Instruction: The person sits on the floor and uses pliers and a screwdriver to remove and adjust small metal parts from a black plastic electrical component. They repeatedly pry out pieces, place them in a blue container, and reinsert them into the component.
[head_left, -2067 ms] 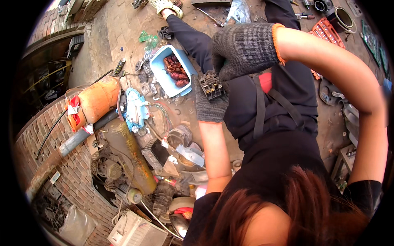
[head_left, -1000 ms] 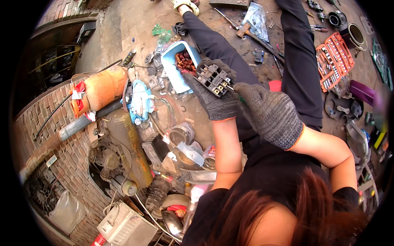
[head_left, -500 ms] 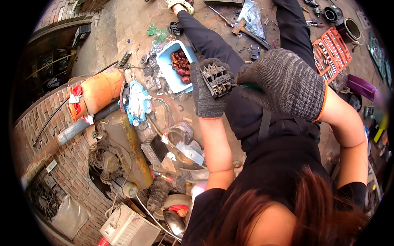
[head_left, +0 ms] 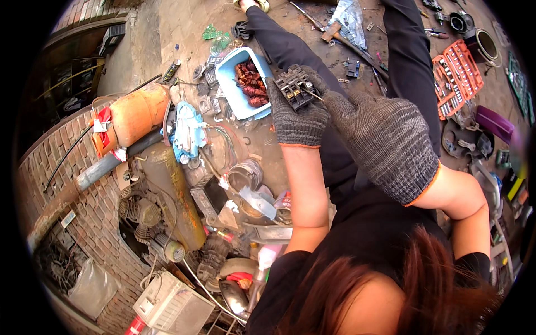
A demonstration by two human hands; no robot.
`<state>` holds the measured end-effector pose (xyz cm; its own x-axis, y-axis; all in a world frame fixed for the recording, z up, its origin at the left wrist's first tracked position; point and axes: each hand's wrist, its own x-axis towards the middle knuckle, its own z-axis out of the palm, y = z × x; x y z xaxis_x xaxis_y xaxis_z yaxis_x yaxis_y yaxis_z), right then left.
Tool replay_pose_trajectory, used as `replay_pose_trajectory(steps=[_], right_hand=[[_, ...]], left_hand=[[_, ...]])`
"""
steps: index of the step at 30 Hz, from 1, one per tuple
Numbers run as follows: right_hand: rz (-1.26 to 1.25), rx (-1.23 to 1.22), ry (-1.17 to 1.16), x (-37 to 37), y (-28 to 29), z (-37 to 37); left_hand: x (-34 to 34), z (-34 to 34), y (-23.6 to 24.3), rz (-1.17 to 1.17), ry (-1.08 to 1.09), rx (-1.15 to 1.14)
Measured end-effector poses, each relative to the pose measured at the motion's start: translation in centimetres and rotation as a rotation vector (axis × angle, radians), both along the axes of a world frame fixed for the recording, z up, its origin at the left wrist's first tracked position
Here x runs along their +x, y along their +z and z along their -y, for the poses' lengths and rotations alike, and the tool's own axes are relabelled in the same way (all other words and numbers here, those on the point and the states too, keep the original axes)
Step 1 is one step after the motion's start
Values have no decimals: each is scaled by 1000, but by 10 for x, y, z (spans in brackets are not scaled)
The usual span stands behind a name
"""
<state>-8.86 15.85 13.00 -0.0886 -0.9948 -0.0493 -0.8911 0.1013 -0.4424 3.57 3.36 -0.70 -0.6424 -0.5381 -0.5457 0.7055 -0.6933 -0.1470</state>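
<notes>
My left hand [head_left: 297,124], in a dark grey knit glove with orange cuff, is closed round a black electrical switch block [head_left: 292,85] with several terminals. My right hand [head_left: 379,145], gloved alike, grips a screwdriver whose thin shaft [head_left: 316,97] points at the block's right side; the handle is hidden in my fingers. Both hands are over my black-trousered legs. Just left of the block, a light blue plastic tub [head_left: 226,75] holds reddish copper windings [head_left: 252,85].
Around me lie an orange socket case [head_left: 458,75], a hammer [head_left: 352,47], a purple item [head_left: 494,121] and scattered parts. At left are an orange cylinder [head_left: 134,120], a rusty yellow tank [head_left: 178,206], a pipe [head_left: 95,177], brick paving [head_left: 67,162] and a dirty white appliance [head_left: 170,304].
My right hand has come down from above the block to its lower right with the screwdriver. In the last half second both hands and the block have shifted slightly upward in the picture.
</notes>
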Motion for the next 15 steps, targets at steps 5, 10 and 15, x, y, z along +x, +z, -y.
replay_pose_trajectory(steps=[5, 10, 15], right_hand=[[38, -102, -14, -1, -7, -14], [149, -25, -31, -2, -3, -10], [173, -125, -29, 0, -11, -7]], left_hand=[[11, 17, -9, -239, -5, -3], [13, 19, 6, -243, -14, 85], [9, 15, 14, -356, -22, 106]])
